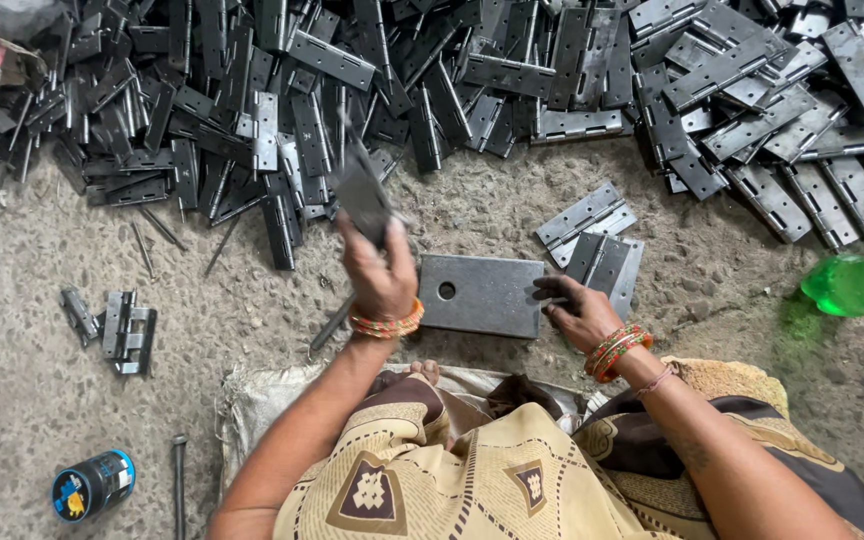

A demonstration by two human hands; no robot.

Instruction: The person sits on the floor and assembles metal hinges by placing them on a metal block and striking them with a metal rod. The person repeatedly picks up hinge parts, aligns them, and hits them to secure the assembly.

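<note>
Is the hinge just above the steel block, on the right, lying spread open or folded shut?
Spread open. The hinge lies flat on the gritty floor with both leaves side by side, the knuckle line between them, above the block.

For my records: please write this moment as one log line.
left hand: raised, gripping dark hinge | right hand: on flat plate | hinge pile: behind

The left hand [380, 268] is raised in front of the body, fingers curled shut in a tight grip, its back turned toward the camera, blurred with motion. The left forearm runs bare from the lower left up to the wrist, which wears orange and green bangles. The right hand [574, 312] lies low and further out, palm down, fingers stretched forward and pressed flat. Its wrist carries red and green bangles and a thin thread, the bare forearm slanting in from the lower right.
</note>
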